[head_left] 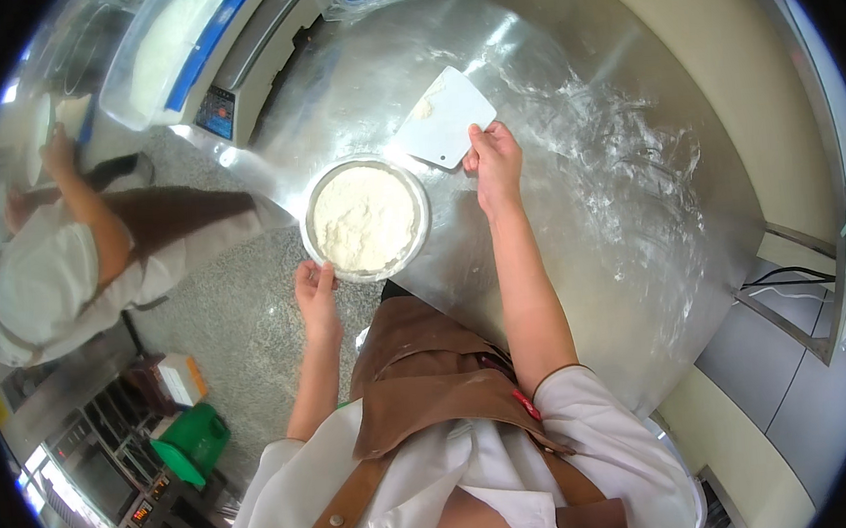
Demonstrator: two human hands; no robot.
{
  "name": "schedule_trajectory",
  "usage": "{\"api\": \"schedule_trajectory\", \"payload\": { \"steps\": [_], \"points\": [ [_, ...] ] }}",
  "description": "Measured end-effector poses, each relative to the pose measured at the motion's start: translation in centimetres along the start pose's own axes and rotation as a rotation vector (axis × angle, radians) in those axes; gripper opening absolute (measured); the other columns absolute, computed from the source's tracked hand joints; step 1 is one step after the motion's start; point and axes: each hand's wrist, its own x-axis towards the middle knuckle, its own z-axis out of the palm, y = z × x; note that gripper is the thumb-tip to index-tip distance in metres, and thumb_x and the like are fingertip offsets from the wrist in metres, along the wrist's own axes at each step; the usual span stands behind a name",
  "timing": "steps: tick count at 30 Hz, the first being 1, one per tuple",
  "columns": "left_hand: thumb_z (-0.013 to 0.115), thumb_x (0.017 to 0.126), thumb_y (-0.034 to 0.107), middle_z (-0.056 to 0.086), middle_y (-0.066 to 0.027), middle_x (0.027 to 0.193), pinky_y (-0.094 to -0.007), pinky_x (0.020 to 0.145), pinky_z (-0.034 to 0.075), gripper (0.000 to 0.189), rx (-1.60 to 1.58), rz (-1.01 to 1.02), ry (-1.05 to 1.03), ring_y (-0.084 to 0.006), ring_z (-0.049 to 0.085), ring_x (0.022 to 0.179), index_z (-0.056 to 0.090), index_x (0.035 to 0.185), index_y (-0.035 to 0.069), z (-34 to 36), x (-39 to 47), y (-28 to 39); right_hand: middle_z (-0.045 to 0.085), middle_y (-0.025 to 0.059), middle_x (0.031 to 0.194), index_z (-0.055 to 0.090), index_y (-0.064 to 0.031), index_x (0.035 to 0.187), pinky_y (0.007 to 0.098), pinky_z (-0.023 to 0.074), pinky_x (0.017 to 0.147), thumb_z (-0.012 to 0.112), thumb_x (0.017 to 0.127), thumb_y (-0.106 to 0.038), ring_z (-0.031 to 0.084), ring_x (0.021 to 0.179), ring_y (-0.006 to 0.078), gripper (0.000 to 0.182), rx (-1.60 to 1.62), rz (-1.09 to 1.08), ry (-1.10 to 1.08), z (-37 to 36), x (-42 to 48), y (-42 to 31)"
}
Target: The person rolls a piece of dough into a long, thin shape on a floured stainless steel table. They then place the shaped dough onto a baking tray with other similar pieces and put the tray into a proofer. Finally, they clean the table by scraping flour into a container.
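A round metal bowl (423,220) holds pale flour (364,216) with an uneven surface. My left hand (317,290) grips the bowl's near-left rim, thumb on top. To the bowl's upper right, my right hand (494,157) pinches one edge of a white plastic dough scraper (450,118) between thumb and fingers. A little flour clings to the scraper's far part, and a small hole shows near its lower corner. The scraper is held apart from the bowl, above a stainless steel table (578,275).
Flour streaks (607,155) mark the table's right side. A digital scale (234,93) and a clear container (159,62) with white contents stand at upper left. Another person (98,250) works at left. A green bin (191,442) is on the floor at lower left.
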Motion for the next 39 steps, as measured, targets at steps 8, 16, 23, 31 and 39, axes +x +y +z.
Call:
{"api": "schedule_trajectory", "payload": {
  "steps": [8,16,23,31,39],
  "points": [
    [0.06,0.092,0.008,0.051,0.0033,0.073,-0.0239,0.065,0.036,0.01,-0.016,0.06,-0.057,-0.0076,0.044,0.07,0.051,0.095,0.008,2.8,-2.9,4.3,0.061,0.014,0.072,0.062,-0.0033,0.091,0.0352,0.0468,0.055,0.066,0.08,-0.001,0.06,0.061,0.0298,0.013,-0.815,-0.904,-0.187,3.3,-14.2,-5.7],
    [0.058,0.092,0.006,0.046,0.0042,0.07,-0.0229,0.064,0.032,0.012,-0.026,0.032,-0.15,-0.0074,0.04,0.068,0.048,0.089,0.011,3.5,-5.7,7.5,0.059,-0.0052,0.08,0.058,-0.0111,0.101,0.0226,0.0438,0.057,0.065,0.091,-0.021,0.051,0.067,0.0014,0.016,-0.056,-0.221,0.312,-5.8,-17.5,-11.8],
    [0.062,0.091,0.007,0.055,0.0047,0.076,-0.0203,0.061,0.036,0.011,0.007,-0.001,-0.187,-0.0042,0.044,0.065,0.052,0.092,0.011,1.9,-4.9,6.3,0.058,-0.0021,0.073,0.059,-0.0083,0.086,0.0249,0.0374,0.051,0.067,0.086,-0.015,0.05,0.06,0.0081,0.011,-0.403,-0.05,0.82,-36.5,-14.8,-8.1],
    [0.06,0.092,0.008,0.05,0.0041,0.072,-0.023,0.062,0.032,0.011,0.026,-0.007,-0.105,-0.0068,0.04,0.066,0.049,0.092,0.009,2.1,-4.4,5.8,0.06,0.013,0.07,0.059,-0.0003,0.085,0.0416,0.0454,0.062,0.066,0.082,-0.021,0.059,0.066,0.0242,0.022,-1.135,-0.291,0.402,-14.3,-1.0,-3.4],
    [0.059,0.093,0.008,0.049,0.0054,0.073,-0.0229,0.063,0.032,0.011,0.007,-0.043,-0.049,-0.0062,0.04,0.067,0.049,0.092,0.01,1.5,-3.5,3.9,0.065,0.0055,0.089,0.062,0.0012,0.104,0.0292,0.0465,0.068,0.065,0.087,-0.014,0.058,0.078,0.0138,0.024,-0.594,-0.231,0.34,-21.8,7.2,-9.4]
  ]
}}
